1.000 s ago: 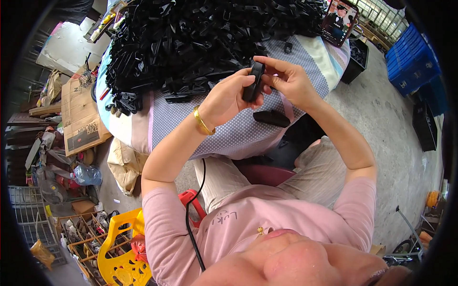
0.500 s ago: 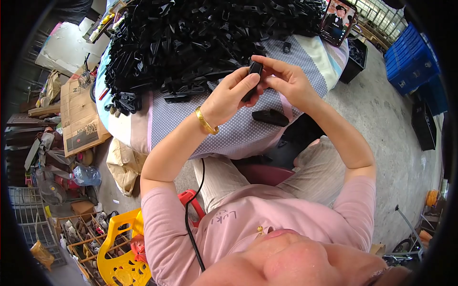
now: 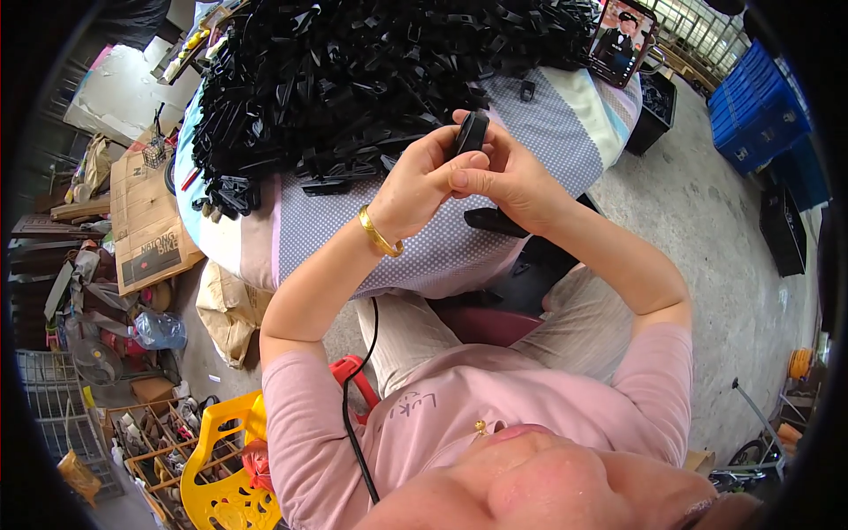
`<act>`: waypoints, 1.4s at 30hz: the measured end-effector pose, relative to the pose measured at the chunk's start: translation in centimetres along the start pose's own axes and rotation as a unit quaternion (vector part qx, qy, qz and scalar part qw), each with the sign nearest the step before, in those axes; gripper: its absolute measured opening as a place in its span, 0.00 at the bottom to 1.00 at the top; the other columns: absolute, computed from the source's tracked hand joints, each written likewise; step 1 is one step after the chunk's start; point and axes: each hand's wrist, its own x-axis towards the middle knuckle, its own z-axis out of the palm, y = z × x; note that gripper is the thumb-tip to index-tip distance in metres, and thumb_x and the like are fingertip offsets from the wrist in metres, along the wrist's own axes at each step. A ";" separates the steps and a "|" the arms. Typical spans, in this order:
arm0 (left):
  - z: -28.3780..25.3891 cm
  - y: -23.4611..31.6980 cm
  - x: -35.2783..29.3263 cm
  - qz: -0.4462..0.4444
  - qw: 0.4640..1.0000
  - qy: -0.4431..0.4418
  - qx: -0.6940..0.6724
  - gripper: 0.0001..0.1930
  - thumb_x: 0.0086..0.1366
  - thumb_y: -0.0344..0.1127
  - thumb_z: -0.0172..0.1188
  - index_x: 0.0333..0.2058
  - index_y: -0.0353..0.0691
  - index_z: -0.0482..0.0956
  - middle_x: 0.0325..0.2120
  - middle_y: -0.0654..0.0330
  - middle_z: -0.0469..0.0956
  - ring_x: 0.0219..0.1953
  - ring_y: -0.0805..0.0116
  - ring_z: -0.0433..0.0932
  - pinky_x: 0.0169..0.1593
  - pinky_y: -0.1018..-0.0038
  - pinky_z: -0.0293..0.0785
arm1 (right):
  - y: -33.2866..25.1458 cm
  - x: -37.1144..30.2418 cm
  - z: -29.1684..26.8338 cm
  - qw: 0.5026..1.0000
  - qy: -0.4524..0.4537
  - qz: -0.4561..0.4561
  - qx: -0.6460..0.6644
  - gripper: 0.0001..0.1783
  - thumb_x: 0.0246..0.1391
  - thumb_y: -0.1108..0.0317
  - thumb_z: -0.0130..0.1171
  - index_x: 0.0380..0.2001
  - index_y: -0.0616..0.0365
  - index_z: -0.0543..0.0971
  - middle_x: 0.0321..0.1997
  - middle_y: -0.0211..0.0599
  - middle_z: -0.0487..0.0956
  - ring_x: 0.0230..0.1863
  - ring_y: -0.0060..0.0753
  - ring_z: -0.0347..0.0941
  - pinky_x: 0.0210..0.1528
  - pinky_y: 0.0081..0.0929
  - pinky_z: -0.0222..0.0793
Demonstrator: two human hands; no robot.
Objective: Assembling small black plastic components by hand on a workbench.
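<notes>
Just past the pile's near edge, both hands meet around a small black plastic part (image 3: pixel 473 131). My left hand (image 3: pixel 424 179), with a gold bangle on its wrist, is closed on the part's lower end, which its fingers hide. Fingers of my right hand (image 3: pixel 523 184) wrap the part's far side, and its thumb tip lies against my left thumb. Another black plastic part (image 3: pixel 491 221) lies on the dotted tablecloth (image 3: pixel 353 238), partly covered by my right hand. Behind my hands spreads a large heap of black plastic parts (image 3: pixel 327 79).
A phone (image 3: pixel 621 42) stands at the table's far right. Beyond it are a black bin (image 3: pixel 655 110) and blue crates (image 3: pixel 758 110) on the floor. Cardboard (image 3: pixel 150 221) leans at the left. A yellow chair (image 3: pixel 225 468) is at the lower left, and a black cable (image 3: pixel 352 424) hangs beside my left arm.
My right hand has shifted left and slightly down, bringing its thumb against my left thumb. The black plastic part now stands more upright, its upper end showing above my fingers.
</notes>
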 end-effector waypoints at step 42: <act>-0.4 0.4 0.4 -0.054 0.993 0.055 -0.093 0.14 0.63 0.32 0.58 0.44 0.34 0.70 0.28 0.65 0.73 0.27 0.80 0.71 0.31 0.83 0.68 | -1.2 0.1 -1.8 0.999 -0.017 0.045 0.002 0.37 0.54 0.70 0.60 0.63 0.63 0.54 0.51 0.45 0.73 0.50 0.35 0.73 0.59 0.35 0.65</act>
